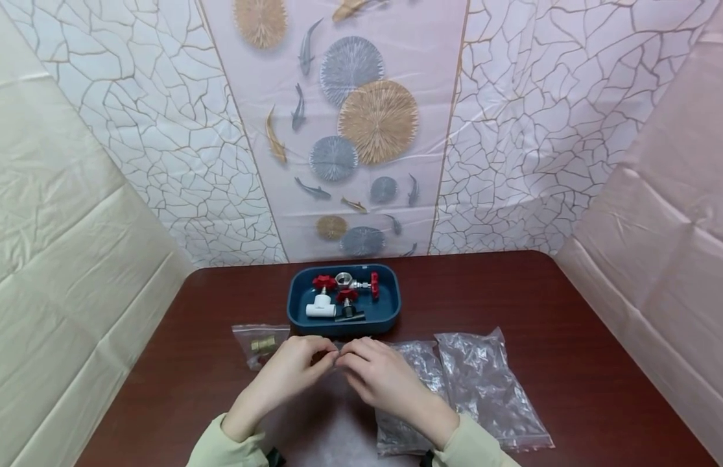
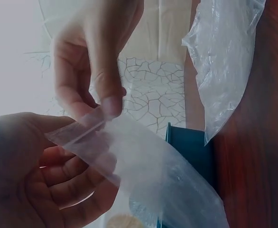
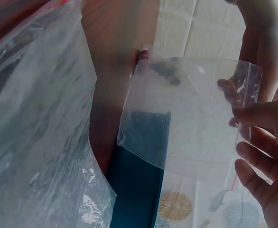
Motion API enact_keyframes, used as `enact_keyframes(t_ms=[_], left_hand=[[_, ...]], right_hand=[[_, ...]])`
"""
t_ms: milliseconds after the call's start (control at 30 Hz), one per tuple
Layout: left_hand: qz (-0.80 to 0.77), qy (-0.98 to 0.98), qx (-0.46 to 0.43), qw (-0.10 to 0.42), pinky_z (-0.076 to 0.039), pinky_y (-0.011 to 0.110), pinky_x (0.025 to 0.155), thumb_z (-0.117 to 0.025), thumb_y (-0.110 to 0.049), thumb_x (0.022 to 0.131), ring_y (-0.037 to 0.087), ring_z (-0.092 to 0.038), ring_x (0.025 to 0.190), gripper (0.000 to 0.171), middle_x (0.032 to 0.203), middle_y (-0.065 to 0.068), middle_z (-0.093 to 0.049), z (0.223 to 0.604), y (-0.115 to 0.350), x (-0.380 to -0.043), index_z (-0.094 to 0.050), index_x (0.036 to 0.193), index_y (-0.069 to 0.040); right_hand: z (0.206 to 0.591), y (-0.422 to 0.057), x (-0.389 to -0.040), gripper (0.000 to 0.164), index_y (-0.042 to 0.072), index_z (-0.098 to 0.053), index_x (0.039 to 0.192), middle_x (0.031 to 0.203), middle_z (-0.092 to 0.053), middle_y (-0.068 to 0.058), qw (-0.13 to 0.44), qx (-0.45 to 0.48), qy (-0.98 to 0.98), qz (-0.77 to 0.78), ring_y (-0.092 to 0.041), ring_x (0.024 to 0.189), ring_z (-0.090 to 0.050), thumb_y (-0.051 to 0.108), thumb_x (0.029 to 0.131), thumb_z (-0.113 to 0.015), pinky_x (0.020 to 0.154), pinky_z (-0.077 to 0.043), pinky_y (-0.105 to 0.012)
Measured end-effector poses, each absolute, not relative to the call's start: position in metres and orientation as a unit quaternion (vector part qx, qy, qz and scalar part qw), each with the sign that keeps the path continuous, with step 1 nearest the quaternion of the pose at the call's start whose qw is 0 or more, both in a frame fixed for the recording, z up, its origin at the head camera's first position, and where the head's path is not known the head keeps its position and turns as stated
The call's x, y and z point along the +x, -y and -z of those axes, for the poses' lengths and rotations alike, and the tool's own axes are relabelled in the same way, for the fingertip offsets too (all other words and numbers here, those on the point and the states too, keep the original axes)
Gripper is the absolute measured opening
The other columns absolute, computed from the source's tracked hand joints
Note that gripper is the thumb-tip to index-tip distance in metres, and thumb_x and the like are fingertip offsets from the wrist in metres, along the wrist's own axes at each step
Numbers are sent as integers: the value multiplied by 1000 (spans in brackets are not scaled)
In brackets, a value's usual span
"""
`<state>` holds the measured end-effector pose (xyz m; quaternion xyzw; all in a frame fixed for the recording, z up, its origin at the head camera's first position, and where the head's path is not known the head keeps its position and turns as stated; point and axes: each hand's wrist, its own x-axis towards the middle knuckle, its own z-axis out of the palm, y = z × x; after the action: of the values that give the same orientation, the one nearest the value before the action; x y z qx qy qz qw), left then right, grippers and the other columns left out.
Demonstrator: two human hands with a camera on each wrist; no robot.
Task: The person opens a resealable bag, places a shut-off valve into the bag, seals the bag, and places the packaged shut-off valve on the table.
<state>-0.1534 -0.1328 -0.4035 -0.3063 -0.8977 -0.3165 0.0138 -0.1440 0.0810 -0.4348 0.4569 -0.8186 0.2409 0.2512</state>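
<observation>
A clear zip bag (image 3: 200,118) hangs between both hands, with nothing seen inside it; the head view mostly hides it. My left hand (image 1: 298,363) pinches one end of its zip edge. The right hand (image 1: 384,375) pinches the same edge close by, thumb (image 2: 111,102) on the film in the left wrist view. Both hands' fingertips nearly meet just in front of the blue tray (image 1: 292,305). In that tray lie a white tee fitting with a red handwheel (image 1: 321,306), a metal valve (image 1: 345,281) and a black fitting with a red handwheel (image 1: 347,303).
Left of the tray lies a small zip bag (image 1: 244,334) holding brass-coloured fittings (image 1: 263,344). Two larger clear bags, one nearer (image 1: 399,431) and one farther right (image 1: 484,383), lie on the dark red table (image 1: 583,337). A patterned cloth (image 1: 361,194) stands behind.
</observation>
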Motion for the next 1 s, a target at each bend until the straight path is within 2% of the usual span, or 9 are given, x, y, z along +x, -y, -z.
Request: enact_keyframes(t_ms=[167, 333, 667, 1000], left_hand=[[318, 898, -305, 16, -52, 24, 67, -66, -16, 99, 0, -59, 73, 10, 89, -11, -69, 404, 133, -152, -75, 97, -17], [317, 899, -302, 5, -50, 24, 61, -68, -15, 97, 1, -55, 66, 8, 85, -11, -67, 403, 135, -152, -76, 99, -16], [308, 908, -284, -11, -48, 24, 57, -69, -15, 96, 1, -54, 61, 7, 80, -13, -65, 406, 137, -151, -76, 98, -16], [311, 909, -276, -9, -48, 25, 55, -70, -17, 96, 3, -54, 58, 6, 76, -13, -62, 405, 137, -154, -76, 96, -17]], right_hand=[[435, -79, -146, 14, 15, -73, 99, 100, -67, 4, 264, 445, 821, -242, -12, 95, -63, 9, 87, -78, 89, -52, -31], [436, -77, -148, 9, 13, -73, 96, 98, -67, 3, 275, 448, 817, -238, -14, 96, -63, 9, 89, -74, 90, -51, -32], [440, -73, -149, 11, 15, -72, 95, 96, -68, 6, 289, 449, 812, -235, -11, 91, -63, 10, 85, -75, 84, -52, -29], [440, -74, -150, 12, 16, -73, 98, 99, -69, 7, 262, 442, 824, -238, -10, 96, -64, 13, 87, -76, 89, -52, -31]])
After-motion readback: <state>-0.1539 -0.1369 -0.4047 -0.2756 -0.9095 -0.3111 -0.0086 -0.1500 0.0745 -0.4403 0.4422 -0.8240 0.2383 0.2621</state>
